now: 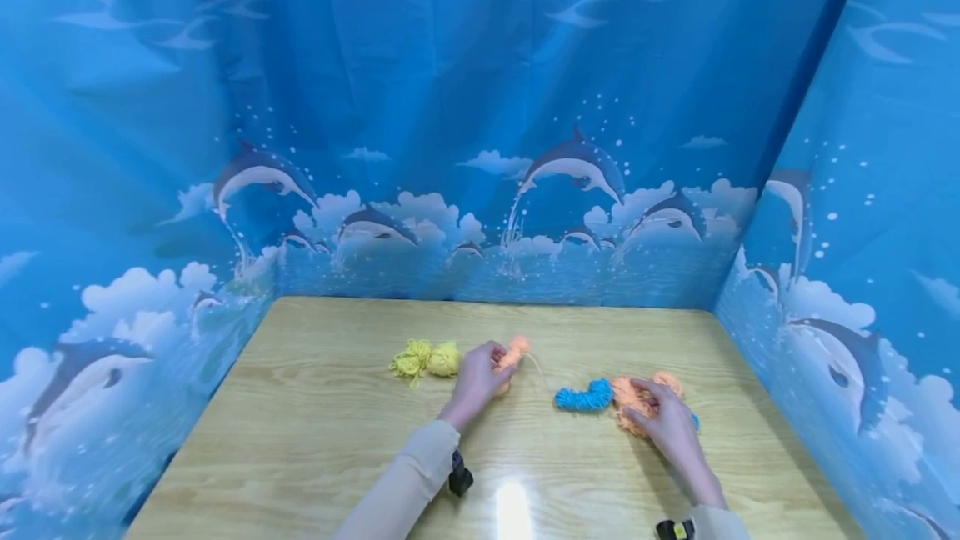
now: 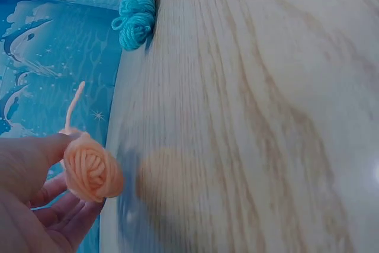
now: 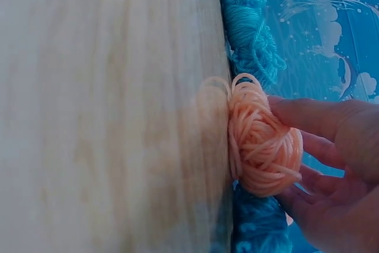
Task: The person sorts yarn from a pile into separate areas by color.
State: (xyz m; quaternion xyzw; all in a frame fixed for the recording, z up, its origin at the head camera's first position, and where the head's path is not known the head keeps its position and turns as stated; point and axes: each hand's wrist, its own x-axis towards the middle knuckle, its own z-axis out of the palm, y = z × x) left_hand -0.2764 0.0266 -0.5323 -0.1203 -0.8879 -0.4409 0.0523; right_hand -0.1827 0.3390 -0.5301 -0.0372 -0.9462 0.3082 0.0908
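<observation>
Left hand (image 1: 476, 379): fingers pinching small peach skein (image 1: 517, 349); right hand (image 1: 670, 423): fingers clasping larger peach skein (image 3: 265, 143), whose loose loops (image 3: 244, 80) could be snagging on the adjacent blue skein (image 1: 583, 397) if dragged.

Peach yarn bundles (image 1: 626, 397), bright-blue yarn skeins (image 1: 585, 397), yellow-green yarn bundle (image 1: 431, 359)
Pale wood-grained surface (image 1: 337, 415); blue backdrop sheet (image 1: 480, 90), dolphin-and-cloud print.

Counter (image 1: 322, 440): pale wood grain; I see a glare patch (image 1: 513, 511) on its near side. Blue curtain (image 1: 420, 65) behind and at both sides, printed with dolphins (image 1: 579, 158) and white clouds (image 1: 431, 211).
</observation>
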